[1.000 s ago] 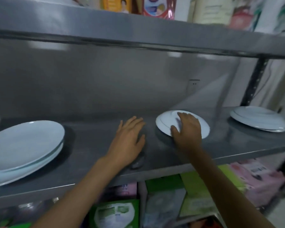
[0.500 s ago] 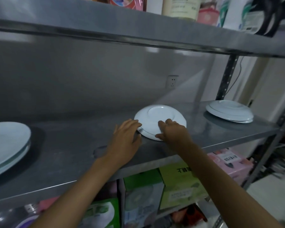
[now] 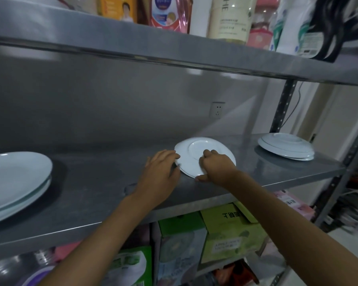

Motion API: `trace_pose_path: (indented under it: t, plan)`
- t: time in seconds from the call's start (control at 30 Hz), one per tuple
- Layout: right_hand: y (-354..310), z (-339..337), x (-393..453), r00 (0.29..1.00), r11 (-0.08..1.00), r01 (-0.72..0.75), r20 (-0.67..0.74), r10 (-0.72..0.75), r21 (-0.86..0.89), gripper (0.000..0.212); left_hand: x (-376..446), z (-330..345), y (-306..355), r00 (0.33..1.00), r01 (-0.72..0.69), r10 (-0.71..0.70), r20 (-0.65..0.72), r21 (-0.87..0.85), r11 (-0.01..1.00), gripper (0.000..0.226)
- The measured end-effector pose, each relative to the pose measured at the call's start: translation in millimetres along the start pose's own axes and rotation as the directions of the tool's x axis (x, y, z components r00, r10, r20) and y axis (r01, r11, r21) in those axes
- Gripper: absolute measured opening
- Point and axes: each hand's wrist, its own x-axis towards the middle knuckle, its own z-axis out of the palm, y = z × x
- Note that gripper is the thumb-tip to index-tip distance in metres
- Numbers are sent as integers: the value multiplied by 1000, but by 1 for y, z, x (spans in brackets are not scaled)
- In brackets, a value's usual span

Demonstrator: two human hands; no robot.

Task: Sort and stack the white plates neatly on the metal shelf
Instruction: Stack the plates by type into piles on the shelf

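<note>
both hands have closed in on the small plate since half a second ago: the left hand, which then lay flat on the metal shelf just short of the rim, now has its fingertips touching the plate's left edge, fingers fairly straight. right hand now grips the near rim, fingers curled over the top and thumb under the edge by the shelf front. the plate lies upside down, foot ring showing, in the middle of the shelf; a second rim seems to show beneath it, cannot tell for sure. judgement: a lift or slide is about to begin, likely toward one of the other stacks.

well left of the left hand, a stack of large plates. well right of and beyond the right hand, an upturned stack of plates.

below the hands, a green box with printed characters, upside down, not legible. behind the hands, a wall socket. above, a cream bottle shows letters reading roughly "he"; the rest is too blurred to read.
</note>
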Motion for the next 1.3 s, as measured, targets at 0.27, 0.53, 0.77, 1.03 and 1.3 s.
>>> trace_pose_path:
  t: [0.27, 0.53, 0.77, 1.03, 1.3]
  plan:
    - [-27, -16, -1, 998, 985, 66, -5, -68, -159, 46, -10, -12, -7, 999, 35, -35, -6, 21, 999, 34]
    - [-40, 22, 15, 990, 928, -92, -137, 44, -362, 49, -13, -18, -19, 999, 42, -42, -5, 33, 999, 33]
    - [-42, 23, 27, 980, 955, -116, -189, 65, -274, 43, -16, -16, -32, 997, 78, -78, 4, 31, 997, 33]
    - [-43, 27, 39, 963, 980, -126, -254, 84, -154, 38, -17, -21, -43, 995, 100, -100, -6, 44, 994, 32]
    - [-36, 4, 62, 863, 981, -100, -505, 4, -163, 41, -10, -29, -51, 993, 119, -118, -14, 63, 991, 33]
